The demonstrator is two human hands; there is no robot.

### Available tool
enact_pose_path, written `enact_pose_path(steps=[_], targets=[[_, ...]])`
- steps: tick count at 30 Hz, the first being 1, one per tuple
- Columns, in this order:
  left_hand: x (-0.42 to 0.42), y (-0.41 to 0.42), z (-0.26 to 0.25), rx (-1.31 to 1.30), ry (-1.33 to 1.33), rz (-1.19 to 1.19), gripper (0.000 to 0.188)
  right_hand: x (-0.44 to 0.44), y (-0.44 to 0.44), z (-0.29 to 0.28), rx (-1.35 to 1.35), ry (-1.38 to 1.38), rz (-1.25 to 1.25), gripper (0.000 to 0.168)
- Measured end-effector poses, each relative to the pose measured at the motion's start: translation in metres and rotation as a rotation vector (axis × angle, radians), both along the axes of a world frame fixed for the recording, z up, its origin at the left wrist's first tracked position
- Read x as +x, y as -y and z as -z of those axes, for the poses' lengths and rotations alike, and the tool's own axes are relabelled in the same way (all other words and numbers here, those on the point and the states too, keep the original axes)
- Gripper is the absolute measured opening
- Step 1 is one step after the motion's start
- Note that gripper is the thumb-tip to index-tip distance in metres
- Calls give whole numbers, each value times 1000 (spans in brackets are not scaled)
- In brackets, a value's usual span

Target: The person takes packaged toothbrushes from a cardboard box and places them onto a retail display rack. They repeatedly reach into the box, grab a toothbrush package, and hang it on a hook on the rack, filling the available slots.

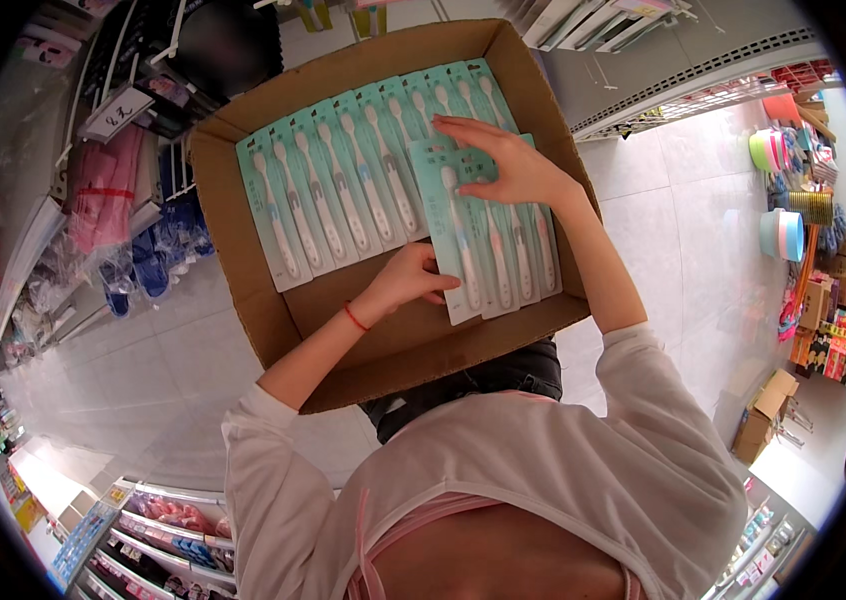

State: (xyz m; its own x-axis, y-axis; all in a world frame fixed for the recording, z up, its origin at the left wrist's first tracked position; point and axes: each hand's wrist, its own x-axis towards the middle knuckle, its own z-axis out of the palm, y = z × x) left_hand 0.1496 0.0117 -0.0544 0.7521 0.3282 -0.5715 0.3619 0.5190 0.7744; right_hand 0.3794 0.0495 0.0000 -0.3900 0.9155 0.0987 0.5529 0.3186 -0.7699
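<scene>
An open cardboard box (400, 334) in front of me holds toothbrushes in mint-green blister packs. Along its far side runs an overlapping row of packs (333, 172). A second, shorter row (502, 247) overlaps at the near right, with a blue-marked toothbrush pack (460, 240) on top at its left end. My left hand (412, 277), a red cord at its wrist, grips that pack's lower left edge between thumb and curled fingers. Over the upper end of the same row is my right hand (509, 161), fingers and thumb spread apart, the thumb close to the pack's face.
Shelving with hanging goods and a handwritten price tag (119, 112) stands close on the left. A metal shelf edge (693, 79) runs beyond the box on the right. Grey floor tiles (640, 217) lie below. Further right are plastic basins (781, 234) and a carton (764, 416).
</scene>
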Motion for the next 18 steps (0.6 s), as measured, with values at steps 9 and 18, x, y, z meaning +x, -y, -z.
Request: enact_pose_path(steps=[9, 18], targets=[[6, 9, 8, 193, -54, 269, 23, -1, -1, 13, 21, 199, -111, 73], [-1, 0, -7, 758, -157, 420, 19, -7, -1, 16, -21, 274, -101, 76]])
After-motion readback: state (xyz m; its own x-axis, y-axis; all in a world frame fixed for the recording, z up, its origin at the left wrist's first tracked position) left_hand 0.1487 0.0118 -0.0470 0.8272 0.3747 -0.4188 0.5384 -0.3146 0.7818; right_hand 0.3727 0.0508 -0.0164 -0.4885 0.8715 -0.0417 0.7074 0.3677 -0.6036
